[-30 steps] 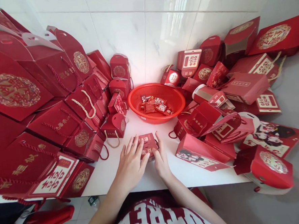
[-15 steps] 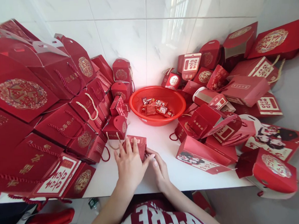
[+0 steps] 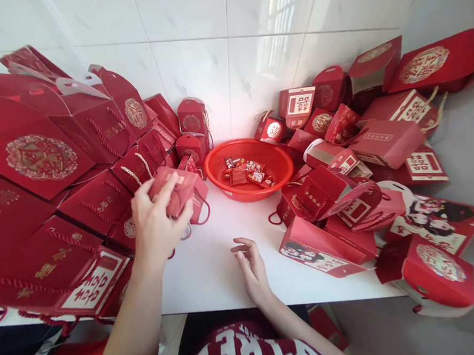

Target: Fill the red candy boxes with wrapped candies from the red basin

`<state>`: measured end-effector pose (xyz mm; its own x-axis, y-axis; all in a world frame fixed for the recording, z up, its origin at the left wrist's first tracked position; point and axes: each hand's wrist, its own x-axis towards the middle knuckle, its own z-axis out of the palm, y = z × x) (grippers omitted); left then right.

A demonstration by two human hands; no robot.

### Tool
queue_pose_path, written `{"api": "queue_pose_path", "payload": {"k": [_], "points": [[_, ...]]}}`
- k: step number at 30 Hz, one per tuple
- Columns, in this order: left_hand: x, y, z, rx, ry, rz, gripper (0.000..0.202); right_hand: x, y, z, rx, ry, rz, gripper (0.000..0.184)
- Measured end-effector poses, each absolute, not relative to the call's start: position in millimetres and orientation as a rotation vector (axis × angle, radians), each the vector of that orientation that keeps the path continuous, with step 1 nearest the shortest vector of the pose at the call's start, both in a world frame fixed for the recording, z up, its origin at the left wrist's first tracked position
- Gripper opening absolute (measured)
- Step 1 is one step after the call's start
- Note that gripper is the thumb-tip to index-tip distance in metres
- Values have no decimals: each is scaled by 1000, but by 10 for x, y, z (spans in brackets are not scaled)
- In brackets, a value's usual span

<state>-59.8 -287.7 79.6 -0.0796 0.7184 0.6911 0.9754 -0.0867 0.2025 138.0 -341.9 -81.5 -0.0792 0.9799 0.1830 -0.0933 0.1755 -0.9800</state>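
Note:
My left hand is wrapped around a small red gift box, fingers spread over its top and side. The box is lifted at the edge of the stacked boxes on the left and hides part of the ones behind it. A thin red cord loop shows beside it, though I cannot tell which box it belongs to. Over the white tabletop, my right hand holds nothing, its fingers loosely curled and apart. Farther back stands a red plastic basket with small wrapped sweets at its bottom.
Closed red gift boxes with cord handles are piled high on the left. Along the right lies a looser heap of boxes, some of them open. One open box sits at the front right table edge. A tiled wall rises behind.
My left hand has picked up the small box from the table and carried it left, up to the stack. My right hand has let go and stays near the same spot.

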Motion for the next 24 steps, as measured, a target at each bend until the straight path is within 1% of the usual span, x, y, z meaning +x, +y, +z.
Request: {"api": "queue_pose_path", "payload": {"k": [3,6,8,14,20,24], "points": [[-704,-2557,813,-1759,-1938,-854,60,1384,-3418,-803,-982,-1302,1174,28],[-717,-2343,701,-1804,-2045,-666,54,1389,-3407,-793,-995,-1313,1162,28],[-693,-2287,641,-1785,-2062,-614,54,1389,-3398,-786,-1004,-1324,1149,28],[-650,-2192,593,-1720,-2002,-657,58,1373,-3396,-773,-1000,-1363,1113,26],[-633,-2053,497,-1735,-1884,-863,52,1368,-3389,-794,-978,-1375,1109,25],[-645,-2042,489,-1795,-1873,-827,53,1360,-3378,-791,-966,-1380,1103,24]]}}
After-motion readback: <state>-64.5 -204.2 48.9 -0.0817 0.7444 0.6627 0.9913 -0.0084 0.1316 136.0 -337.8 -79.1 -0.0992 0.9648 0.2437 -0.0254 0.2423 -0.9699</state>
